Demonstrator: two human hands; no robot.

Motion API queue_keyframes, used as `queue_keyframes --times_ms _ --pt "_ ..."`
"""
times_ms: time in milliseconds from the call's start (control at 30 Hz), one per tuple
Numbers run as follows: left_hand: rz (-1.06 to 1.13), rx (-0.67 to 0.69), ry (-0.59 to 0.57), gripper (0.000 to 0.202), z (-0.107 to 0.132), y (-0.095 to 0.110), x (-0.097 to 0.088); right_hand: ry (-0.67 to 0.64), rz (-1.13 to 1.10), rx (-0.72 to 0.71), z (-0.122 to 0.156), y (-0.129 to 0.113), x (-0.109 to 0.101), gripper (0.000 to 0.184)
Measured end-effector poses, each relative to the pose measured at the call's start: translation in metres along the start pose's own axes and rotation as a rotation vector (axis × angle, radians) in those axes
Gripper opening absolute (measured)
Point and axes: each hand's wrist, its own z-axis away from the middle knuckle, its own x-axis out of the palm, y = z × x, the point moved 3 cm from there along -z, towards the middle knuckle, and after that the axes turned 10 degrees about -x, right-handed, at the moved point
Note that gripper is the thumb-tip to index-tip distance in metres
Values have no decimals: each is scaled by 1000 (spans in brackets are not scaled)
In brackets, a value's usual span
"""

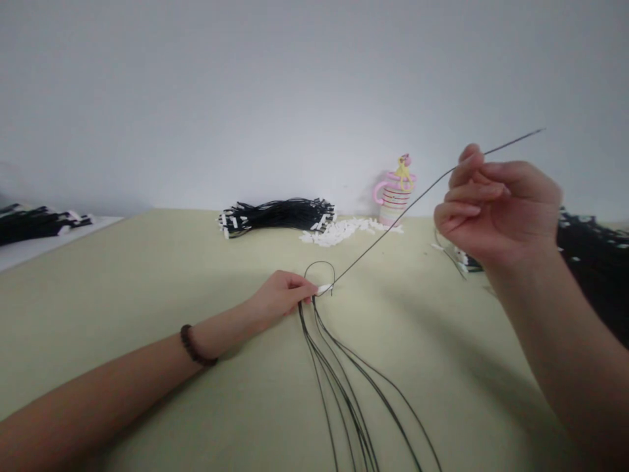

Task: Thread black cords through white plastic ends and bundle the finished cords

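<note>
My left hand (285,292) is closed near the middle of the table, pinching a small white connector (324,289). Several thin black wires (344,383) run from beside its fingertips down toward the table's near edge, and one wire loops up above the connector. Raised at the right, my right hand (496,196) pinches a single black wire (393,226) between thumb and forefinger. That wire stretches taut from the connector up to my fingers, and its free end sticks out past them to the upper right.
A bundle of black wires with white connectors (278,215) lies at the back, beside a pile of white connectors (339,231) and a pink striped mug (394,196). More black wire bundles lie at the far left (39,223) and at the right (594,262).
</note>
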Motion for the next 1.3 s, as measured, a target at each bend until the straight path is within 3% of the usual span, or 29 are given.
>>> queue_keyframes --times_ms 100,200,333,467,567,700,833,1000,1300 --pt "1 5 2 37 0 1 0 35 48 -12 -4 7 -5 35" --pt "-3 8 7 37 1 2 0 152 -28 -54 -7 20 -7 25" --pt "46 5 35 35 1 2 0 245 22 -122 -4 43 6 13" --pt "106 16 46 34 2 5 0 59 104 54 14 75 45 21" --pt "121 18 45 33 3 5 0 -163 5 201 41 100 84 22" --pt "134 15 70 33 2 4 -1 -312 -113 329 76 117 118 22" --pt "122 18 92 36 1 4 -1 -341 -66 367 91 119 122 23" --pt "123 18 83 36 3 5 -1 -352 43 328 93 119 119 21" --pt "116 33 80 35 2 5 -1 -363 42 290 95 122 119 18"
